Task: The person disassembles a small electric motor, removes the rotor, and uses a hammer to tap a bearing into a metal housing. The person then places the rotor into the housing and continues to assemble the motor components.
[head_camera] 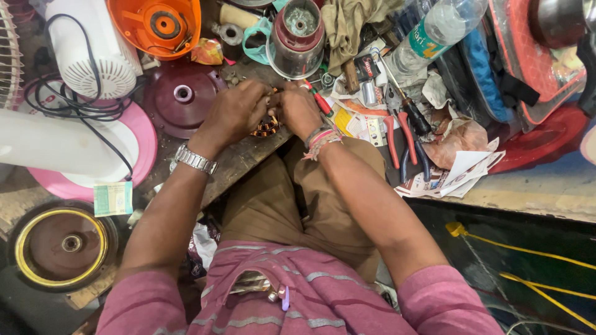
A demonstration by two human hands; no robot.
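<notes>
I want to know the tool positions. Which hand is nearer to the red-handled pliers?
Right. The right hand sits just left of the red-handled pliers in the picture; the left hand is farther away, beyond the right hand, beside the maroon disc.

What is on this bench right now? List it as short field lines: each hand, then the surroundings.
left hand: left hand with metal wristwatch, gripping small copper-wound coil part
right hand: right hand with thread wristbands, on the same coil part
beside: red-handled pliers, maroon round plastic base
behind: maroon-capped clear mixer jar, clear plastic bottle
</notes>
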